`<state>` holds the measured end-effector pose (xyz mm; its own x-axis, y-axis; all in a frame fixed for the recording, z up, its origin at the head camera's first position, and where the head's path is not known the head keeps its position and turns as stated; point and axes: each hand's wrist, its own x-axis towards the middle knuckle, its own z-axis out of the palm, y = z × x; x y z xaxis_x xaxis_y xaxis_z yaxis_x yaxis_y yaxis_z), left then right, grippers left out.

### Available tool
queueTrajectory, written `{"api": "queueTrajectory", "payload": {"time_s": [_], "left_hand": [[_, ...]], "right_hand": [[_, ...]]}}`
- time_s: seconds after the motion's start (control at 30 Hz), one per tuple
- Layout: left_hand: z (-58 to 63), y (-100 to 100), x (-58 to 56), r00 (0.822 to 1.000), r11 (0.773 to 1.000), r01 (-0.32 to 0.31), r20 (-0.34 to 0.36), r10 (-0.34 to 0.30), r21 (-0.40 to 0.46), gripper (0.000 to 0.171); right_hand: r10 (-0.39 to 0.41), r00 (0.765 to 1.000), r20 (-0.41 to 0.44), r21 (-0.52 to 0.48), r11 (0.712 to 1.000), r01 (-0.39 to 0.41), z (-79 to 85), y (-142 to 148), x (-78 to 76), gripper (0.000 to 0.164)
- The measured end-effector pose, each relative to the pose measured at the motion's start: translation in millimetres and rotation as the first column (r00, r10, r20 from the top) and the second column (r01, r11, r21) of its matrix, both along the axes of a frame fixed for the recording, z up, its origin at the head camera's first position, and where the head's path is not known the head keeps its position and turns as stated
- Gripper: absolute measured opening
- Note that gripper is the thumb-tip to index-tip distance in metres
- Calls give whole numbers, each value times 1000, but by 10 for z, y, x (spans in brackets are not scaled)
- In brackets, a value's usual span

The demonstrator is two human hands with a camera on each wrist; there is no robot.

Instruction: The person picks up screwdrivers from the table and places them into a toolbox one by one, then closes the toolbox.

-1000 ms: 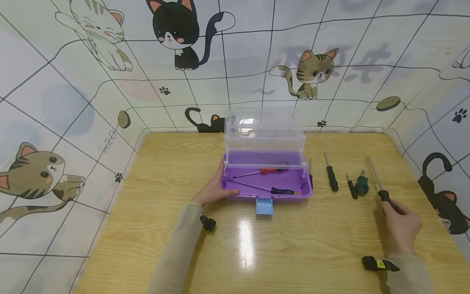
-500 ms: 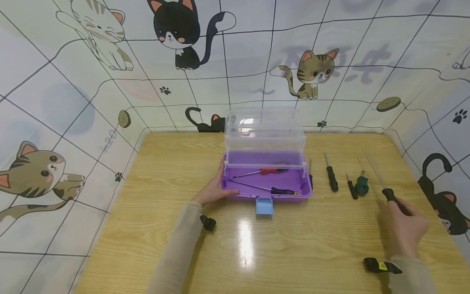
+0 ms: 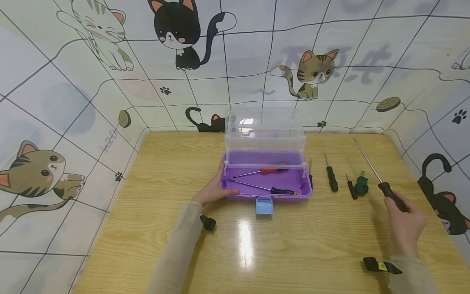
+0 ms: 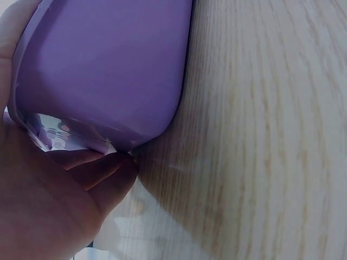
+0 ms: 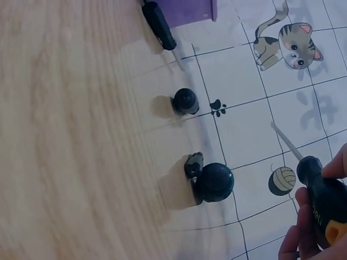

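My left hand [image 3: 214, 188] grips the left end of a purple toolbox [image 3: 269, 199], thumb over its front rim and fingers along its side. In the left wrist view those fingers curl round the corner of the toolbox [image 4: 108, 59]. Inside lie a red-handled screwdriver [image 3: 269, 170] and a black-handled screwdriver [image 3: 282, 191]. Its clear lid [image 3: 264, 134] stands raised at the back. Above the table on the right, my right hand [image 3: 406, 222] holds a long screwdriver [image 3: 391, 196] by its black handle, shaft pointing away. In the right wrist view yellow shows on the handle [image 5: 325, 208].
To the box's right lie a black screwdriver [image 3: 331, 178], a small black screwdriver [image 3: 351, 187] and a stubby green screwdriver [image 3: 362, 185]. Another screwdriver [image 3: 310, 175] is partly hidden against the box's right side. A blue latch [image 3: 264, 206] hangs at its front. Cat-print walls surround the wooden table [image 3: 293, 253].
The right hand has shifted slightly right with the long screwdriver, whose shaft has lifted and swung left. The left hand and toolbox have stayed put.
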<state>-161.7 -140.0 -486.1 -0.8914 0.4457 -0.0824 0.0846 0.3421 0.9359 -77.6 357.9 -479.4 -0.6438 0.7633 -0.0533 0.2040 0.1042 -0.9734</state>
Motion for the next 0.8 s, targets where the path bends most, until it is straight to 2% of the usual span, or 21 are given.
{"api": "queueTrajectory", "payload": {"time_s": [0.13,0.33,0.43,0.53,0.7,0.8], "left_hand": [[172,13,53,1000,999,27,0,-27,27,123],[-71,-8,-15,1000,1000,3,-23,-3,20,126],[-144,-16,-34,1000,1000,-19,-8,19,7,127],[-145,-16,-29,1000,1000,-26,5,26,7,126],[-70,-5,-10,1000,1000,-8,-5,8,18,125],[-46,-4,-12,1000,999,0,-1,0,34,124]], "right_hand": [[27,1000,-9,18,999,-27,51,-34,-1,29],[54,990,-133,-88,994,-66,137,-79,-7,26],[74,983,-169,-83,993,-89,188,-118,-1,26],[90,981,-174,-36,995,-98,236,-158,5,26],[107,979,-172,14,994,-107,287,-206,4,26],[118,971,-210,-22,992,-126,300,-230,-1,27]]}}
